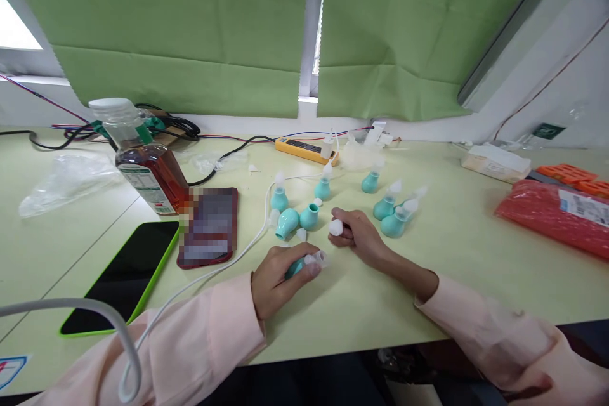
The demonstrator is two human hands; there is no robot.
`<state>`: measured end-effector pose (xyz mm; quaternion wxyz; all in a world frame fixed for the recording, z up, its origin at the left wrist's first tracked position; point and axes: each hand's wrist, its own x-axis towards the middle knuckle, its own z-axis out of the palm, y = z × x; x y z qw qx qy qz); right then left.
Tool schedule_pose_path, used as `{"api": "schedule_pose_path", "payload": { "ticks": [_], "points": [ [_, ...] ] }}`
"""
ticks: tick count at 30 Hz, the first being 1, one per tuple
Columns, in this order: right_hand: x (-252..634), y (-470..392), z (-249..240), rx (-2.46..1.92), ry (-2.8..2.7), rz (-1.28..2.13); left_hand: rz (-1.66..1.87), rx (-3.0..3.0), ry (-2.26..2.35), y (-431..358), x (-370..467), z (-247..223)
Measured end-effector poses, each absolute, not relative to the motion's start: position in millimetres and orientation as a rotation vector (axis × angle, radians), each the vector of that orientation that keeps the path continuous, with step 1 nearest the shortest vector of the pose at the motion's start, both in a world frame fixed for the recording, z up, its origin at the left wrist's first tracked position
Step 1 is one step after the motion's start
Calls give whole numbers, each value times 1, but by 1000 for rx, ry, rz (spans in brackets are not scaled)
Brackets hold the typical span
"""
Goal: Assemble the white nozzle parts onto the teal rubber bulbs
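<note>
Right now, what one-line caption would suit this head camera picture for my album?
Left hand holding a teal bulb, right hand a white tip, with more bulbs on a pale green table.

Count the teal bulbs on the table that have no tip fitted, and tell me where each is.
2: one bulb lies on its side beyond the left hand; the other bulb is just right of it, mouth showing. Another might be hidden behind that hand.

Glossy, smooth rubbery-looking bulbs (288, 222), translucent plastic-looking nozzles (394, 188), smooth matt tabletop (457, 228), creased matt cloth blinds (190, 25)
</note>
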<state>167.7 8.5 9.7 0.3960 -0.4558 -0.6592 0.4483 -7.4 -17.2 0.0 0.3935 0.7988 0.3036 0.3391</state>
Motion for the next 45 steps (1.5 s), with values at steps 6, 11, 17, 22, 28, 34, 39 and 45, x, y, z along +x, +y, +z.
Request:
{"api": "schedule_pose_path", "payload": {
  "ticks": [6,11,17,22,28,34,39,45],
  "points": [
    [184,27,-1,-1279,-1905,840,883,1904,903,-19,-4,-3],
    [184,22,1,-1392,-2044,366,958,1900,993,-21,0,2],
    [170,-16,9,-945,-2010,750,1187,1904,845,-27,-4,1],
    [155,-30,1,-860,-1929,898,1183,1718,662,-33,0,-4],
    [155,-29,2,-894,-1834,899,1075,1727,659,-30,1,-3],
    [156,-26,8,-816,-1762,1091,1380,2072,783,-21,-7,2],
    [157,-22,7,-838,-1665,1307,1514,2135,603,-20,-6,2],
    [158,-22,-2,-870,-1452,1544,1590,2214,603,-20,-6,3]
  ]
}}
